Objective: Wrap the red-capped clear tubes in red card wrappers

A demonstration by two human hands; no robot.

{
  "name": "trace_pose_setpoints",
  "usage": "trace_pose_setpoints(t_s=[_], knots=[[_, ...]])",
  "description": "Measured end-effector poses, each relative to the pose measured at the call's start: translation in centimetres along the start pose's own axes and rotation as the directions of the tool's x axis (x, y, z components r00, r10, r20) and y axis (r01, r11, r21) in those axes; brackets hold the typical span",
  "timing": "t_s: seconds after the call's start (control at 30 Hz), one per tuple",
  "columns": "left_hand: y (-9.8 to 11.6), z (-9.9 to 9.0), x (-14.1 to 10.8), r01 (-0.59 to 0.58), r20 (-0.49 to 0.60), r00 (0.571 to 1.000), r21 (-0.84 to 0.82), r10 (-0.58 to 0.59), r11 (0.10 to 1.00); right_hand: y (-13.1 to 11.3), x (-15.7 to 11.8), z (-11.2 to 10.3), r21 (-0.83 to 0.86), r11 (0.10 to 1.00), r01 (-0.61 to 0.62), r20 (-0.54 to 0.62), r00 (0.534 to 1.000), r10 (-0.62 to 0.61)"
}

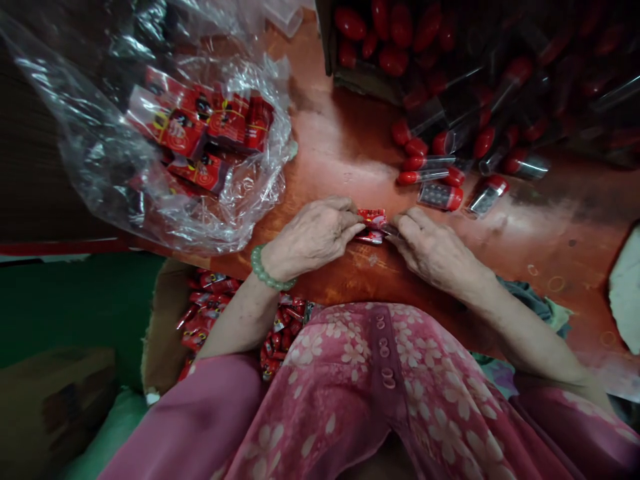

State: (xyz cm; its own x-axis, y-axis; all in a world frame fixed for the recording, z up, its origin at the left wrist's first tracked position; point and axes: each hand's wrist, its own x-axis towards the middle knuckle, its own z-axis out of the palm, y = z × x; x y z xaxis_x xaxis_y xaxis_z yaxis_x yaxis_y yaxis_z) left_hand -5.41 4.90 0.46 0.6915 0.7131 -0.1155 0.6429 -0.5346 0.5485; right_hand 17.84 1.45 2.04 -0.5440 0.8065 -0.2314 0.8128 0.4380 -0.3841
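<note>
Head view: our left hand and right hand are curled almost shut, pinching a small red foil packet over the counter, its long axis running sideways between them. Many packets fill a plastic bag and a heap below; red-capped clear tubes lie ahead.

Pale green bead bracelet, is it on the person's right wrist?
No, the pale green round-bead bracelet circles the wrist of the left hand, not the right hand, and both hands pinch a small red packet.
</note>
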Motion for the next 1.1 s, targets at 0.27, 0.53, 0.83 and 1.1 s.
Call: trace_pose_setpoints(t_s=[0.27,0.53,0.83,1.1], knots=[[0.0,2.7,-0.9,0.002,-0.369,0.927,0.192,0.071,0.981,1.4,-0.2,0.4,0.191,0.981,0.017,-0.089,0.996,0.0],[0.6,4.2,-1.6,0.01,-0.319,0.947,0.171,0.046,0.985,-0.6,0.8,-0.2,0.005,0.999,-0.05,0.065,0.997,0.05],[0.6,2.4,-1.8,-0.028,-0.181,0.982,0.105,0.047,0.994,-1.3,1.1,-1.2,-0.144,0.988,-0.048,0.099,0.993,0.062],[1.0,2.7,-1.4,0.03,-0.236,0.972,0.063,-0.014,0.998,-1.1,-0.3,-0.5,-0.208,0.974,-0.088,0.086,0.99,0.108]])
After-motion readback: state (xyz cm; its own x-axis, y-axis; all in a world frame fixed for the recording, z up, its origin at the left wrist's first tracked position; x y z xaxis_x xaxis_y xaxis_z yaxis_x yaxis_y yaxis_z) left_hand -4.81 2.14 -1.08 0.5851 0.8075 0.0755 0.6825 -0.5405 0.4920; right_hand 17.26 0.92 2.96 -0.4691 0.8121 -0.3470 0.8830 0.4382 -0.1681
